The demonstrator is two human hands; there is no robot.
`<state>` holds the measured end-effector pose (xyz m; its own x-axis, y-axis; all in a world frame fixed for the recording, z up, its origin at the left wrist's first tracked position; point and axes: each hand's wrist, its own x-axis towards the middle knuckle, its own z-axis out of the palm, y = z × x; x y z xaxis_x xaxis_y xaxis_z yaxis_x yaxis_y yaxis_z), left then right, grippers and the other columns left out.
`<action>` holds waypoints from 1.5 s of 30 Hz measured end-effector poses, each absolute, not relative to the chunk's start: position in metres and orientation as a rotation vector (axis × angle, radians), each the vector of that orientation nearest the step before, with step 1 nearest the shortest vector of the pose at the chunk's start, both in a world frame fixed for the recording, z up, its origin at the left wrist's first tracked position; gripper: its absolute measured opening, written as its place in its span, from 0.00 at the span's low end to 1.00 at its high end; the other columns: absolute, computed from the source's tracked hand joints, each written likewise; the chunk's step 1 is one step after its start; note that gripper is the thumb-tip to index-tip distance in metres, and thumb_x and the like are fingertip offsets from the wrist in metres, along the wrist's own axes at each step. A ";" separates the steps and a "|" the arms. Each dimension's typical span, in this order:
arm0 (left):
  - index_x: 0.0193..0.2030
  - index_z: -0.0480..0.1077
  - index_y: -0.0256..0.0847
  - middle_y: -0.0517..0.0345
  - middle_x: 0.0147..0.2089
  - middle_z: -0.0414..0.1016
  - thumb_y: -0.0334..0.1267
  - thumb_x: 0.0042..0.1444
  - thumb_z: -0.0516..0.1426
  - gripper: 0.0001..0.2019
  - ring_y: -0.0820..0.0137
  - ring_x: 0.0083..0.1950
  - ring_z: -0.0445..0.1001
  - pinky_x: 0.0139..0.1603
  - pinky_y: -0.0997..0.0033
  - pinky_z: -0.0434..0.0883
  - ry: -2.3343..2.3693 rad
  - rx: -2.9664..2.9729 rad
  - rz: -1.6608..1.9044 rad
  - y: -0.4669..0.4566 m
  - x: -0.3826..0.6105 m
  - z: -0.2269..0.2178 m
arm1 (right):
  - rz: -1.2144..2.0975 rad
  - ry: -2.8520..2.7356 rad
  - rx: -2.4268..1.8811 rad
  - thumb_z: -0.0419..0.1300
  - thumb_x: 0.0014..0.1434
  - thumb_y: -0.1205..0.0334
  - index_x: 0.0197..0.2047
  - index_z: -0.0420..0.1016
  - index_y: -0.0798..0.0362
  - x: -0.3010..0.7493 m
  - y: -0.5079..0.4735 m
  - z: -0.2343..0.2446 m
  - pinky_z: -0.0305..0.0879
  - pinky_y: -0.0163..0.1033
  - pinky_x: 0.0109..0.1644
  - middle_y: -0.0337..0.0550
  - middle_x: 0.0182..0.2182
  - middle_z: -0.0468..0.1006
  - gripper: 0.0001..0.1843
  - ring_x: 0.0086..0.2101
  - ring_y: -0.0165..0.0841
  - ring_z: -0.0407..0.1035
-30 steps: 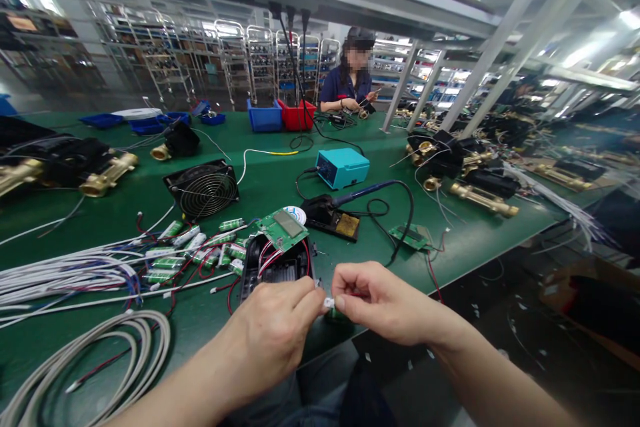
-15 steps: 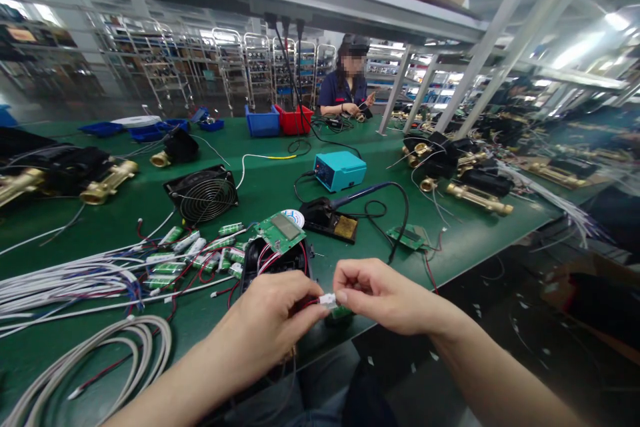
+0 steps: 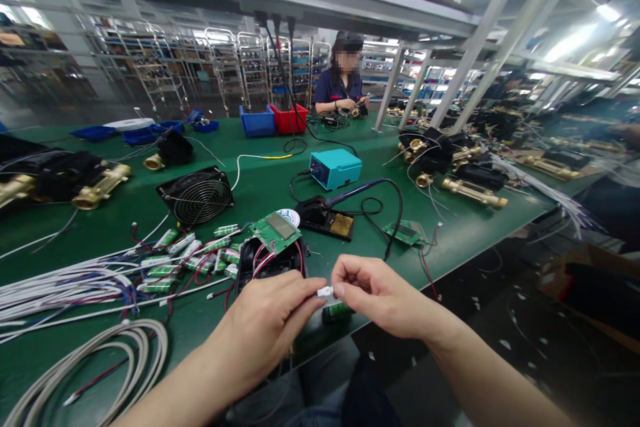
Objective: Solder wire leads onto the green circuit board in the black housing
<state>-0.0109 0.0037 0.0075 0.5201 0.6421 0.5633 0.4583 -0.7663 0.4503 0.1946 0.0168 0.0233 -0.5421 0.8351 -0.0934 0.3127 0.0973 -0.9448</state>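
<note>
Between my two hands is a small white wire connector (image 3: 325, 291). My left hand (image 3: 280, 303) is closed, pinching its left end between thumb and fingers. My right hand (image 3: 377, 290) is closed on the connector's right end with thumb and forefinger. Just below the fingertips lies a green battery cell (image 3: 339, 311) at the table edge. Behind my left hand stands an open black housing (image 3: 245, 265), partly hidden by that hand. A green circuit board (image 3: 277, 231) with a grey display rests on it, with red and white wires running down inside.
A soldering iron (image 3: 355, 193) lies in its holder before a teal soldering station (image 3: 335, 169). Left are a black fan (image 3: 197, 195), several green-white batteries (image 3: 193, 253) and coiled grey cable (image 3: 145, 347). Brass-fitted units (image 3: 473, 192) lie right. A co-worker (image 3: 340, 83) sits opposite.
The view has shifted slightly. My hands stay together at the connector; the left fingers look straighter, and more of the green battery cell shows below them.
</note>
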 end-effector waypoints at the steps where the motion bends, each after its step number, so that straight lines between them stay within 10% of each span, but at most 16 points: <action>1: 0.44 0.74 0.37 0.61 0.26 0.72 0.38 0.70 0.47 0.15 0.75 0.24 0.71 0.25 0.78 0.65 0.906 2.575 1.094 0.003 -0.010 0.007 | 1.453 -1.915 -1.122 0.55 0.60 0.56 0.30 0.65 0.54 0.194 0.016 0.023 0.50 0.30 0.26 0.32 0.23 0.60 0.11 0.24 0.24 0.52; 35: 0.36 0.60 0.41 0.61 0.27 0.66 0.18 0.57 0.43 0.14 0.70 0.24 0.65 0.24 0.72 0.60 0.778 2.907 0.978 0.000 -0.014 -0.002 | 1.218 -2.282 -1.177 0.53 0.55 0.73 0.21 0.58 0.53 0.178 0.011 0.036 0.44 0.31 0.24 0.28 0.17 0.55 0.13 0.21 0.22 0.49; 45: 0.42 0.66 0.37 0.61 0.28 0.67 0.30 0.69 0.46 0.09 0.72 0.27 0.67 0.27 0.73 0.62 0.816 2.720 1.032 0.002 -0.016 -0.005 | 1.346 -2.062 -1.161 0.51 0.58 0.67 0.25 0.62 0.53 0.181 0.006 0.034 0.47 0.30 0.25 0.30 0.20 0.59 0.10 0.22 0.23 0.52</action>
